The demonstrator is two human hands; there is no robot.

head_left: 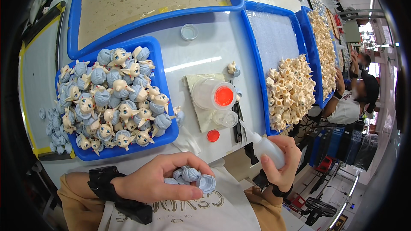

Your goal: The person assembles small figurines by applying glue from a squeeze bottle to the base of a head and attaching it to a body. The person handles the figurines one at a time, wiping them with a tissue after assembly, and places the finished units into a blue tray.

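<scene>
- Head view, at 6 o'clock: left hand (pixel 160 182) curled shut around a blue-grey doll hair piece (pixel 195 177), held near the chest.
- At 4 o'clock, right hand (pixel 280 162) clamped on a squeeze bottle (pixel 264 145), nozzle aimed away toward the table.
- Likely a gluing step; next calls for bringing nozzle to piece.
- At 9 o'clock, blue tray (pixel 165 81) heaped with doll heads (pixel 115 102).
- Centre: clear jar with red lid (pixel 223 96); loose red cap (pixel 213 135).

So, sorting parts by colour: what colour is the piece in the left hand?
Pale grey-blue hair piece, held in the left hand; head view.
</scene>
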